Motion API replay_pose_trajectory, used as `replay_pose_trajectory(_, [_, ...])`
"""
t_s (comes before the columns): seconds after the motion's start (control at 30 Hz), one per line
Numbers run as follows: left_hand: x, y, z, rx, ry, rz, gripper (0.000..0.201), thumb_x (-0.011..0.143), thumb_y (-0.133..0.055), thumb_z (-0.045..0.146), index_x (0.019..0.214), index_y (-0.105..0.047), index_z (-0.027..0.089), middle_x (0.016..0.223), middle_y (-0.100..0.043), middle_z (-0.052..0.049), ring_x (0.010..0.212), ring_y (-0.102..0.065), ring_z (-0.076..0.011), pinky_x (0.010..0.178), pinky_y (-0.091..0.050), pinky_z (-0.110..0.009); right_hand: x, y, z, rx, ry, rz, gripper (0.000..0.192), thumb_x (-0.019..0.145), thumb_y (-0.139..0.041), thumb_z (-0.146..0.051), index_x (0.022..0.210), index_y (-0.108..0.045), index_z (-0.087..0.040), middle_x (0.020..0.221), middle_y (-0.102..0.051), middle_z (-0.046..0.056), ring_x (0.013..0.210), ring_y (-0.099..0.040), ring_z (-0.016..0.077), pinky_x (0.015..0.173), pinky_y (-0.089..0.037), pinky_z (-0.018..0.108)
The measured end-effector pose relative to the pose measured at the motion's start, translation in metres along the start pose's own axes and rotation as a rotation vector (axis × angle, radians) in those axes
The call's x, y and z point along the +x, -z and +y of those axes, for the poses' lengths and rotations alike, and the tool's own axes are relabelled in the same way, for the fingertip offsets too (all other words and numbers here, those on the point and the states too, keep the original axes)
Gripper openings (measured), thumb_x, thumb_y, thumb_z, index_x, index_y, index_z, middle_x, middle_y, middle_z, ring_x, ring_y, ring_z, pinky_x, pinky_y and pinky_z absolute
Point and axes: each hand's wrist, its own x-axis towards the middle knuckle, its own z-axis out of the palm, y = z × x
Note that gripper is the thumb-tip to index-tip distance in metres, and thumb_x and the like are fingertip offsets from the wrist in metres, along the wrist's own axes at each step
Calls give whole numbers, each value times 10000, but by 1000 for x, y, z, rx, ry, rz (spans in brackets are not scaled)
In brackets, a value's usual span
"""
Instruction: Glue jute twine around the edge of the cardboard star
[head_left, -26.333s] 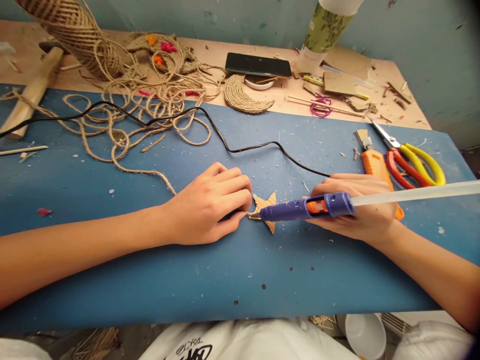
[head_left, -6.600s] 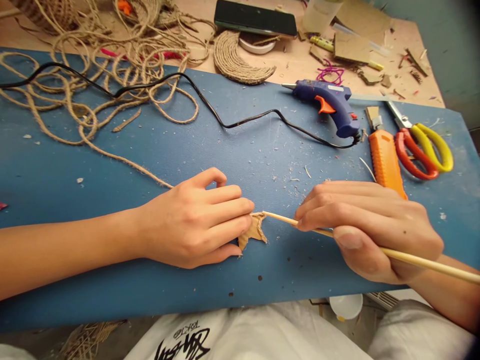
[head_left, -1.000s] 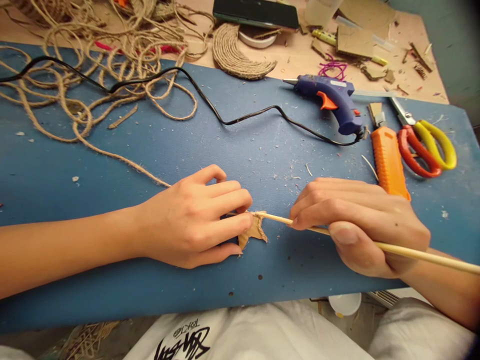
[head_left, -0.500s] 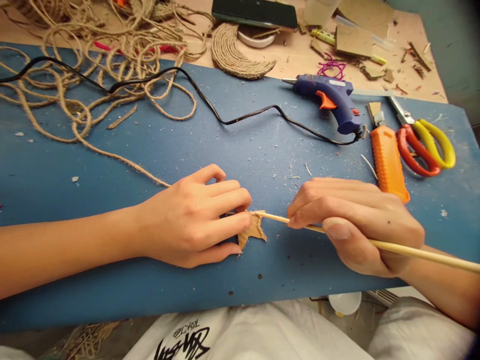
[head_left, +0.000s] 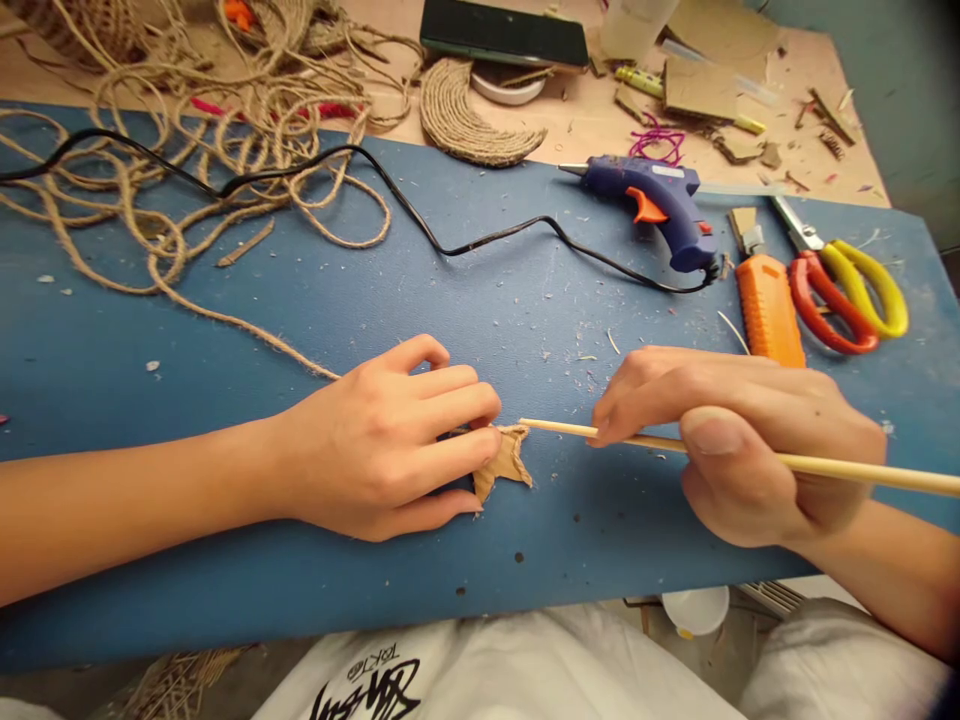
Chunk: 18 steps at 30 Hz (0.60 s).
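Observation:
My left hand (head_left: pixel 394 440) presses a small cardboard star (head_left: pixel 508 462) flat on the blue tabletop, its fingers bent over the star's left part and hiding it. Twine edges the visible points of the star. A strand of jute twine (head_left: pixel 251 327) runs from the upper left and disappears under that hand. In my right hand (head_left: pixel 739 450) is a thin wooden stick (head_left: pixel 847 471), pinched between thumb and fingers. The stick's tip is at the star's upper right point; whether it touches cannot be made out.
Beyond my hands lie a blue glue gun (head_left: pixel 652 195) with a black cord (head_left: pixel 480 240), an orange utility knife (head_left: pixel 770 310) and scissors (head_left: pixel 844 290). A twine-covered crescent (head_left: pixel 472 125), a phone (head_left: pixel 502 35) and a tangle of twine (head_left: pixel 247 150) are at the back.
My right hand has shifted right and drawn the stick slightly back, its tip now at the star's edge. My left hand keeps its hold on the star.

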Motion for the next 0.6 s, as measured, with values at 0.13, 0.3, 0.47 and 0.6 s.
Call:
replay_pose_trajectory(0.13, [1,2,1,-4,7,-7,206,1075,-599,346,998,-678,172,1080,-757,-110,875,-664,-223,900,-468,-435,2,-6,0,105,16,50,295,1134,-469,-226,955,-700,-179,782,-708,58,750,-724,187,675,-577,316])
replay_pose_trajectory(0.3, [3,2,2,-18,11,-9,202,1071,-607,341,1009,-682,165,1080,-760,-115,878,-654,-233,899,-464,-441,1,-6,-1,110,7,21,307,1152,-443,-228,968,-682,-169,800,-711,64,757,-719,174,683,-558,310])
replay_pose_trajectory(0.47, [0,-1,1,-18,0,4,191,1065,-608,340,1038,-678,164,1091,-752,-110,880,-640,-236,897,-460,-449,2,-1,-2,90,1,-64,321,1158,-408,-232,959,-648,-157,820,-720,79,757,-707,166,694,-542,324])
replay_pose_trajectory(0.6, [-1,-2,1,-15,3,4,183,1062,-616,344,1029,-669,172,1089,-755,-108,885,-640,-234,910,-458,-441,5,2,-5,54,49,-141,327,1159,-385,-220,941,-618,-149,839,-723,101,776,-705,173,722,-551,341])
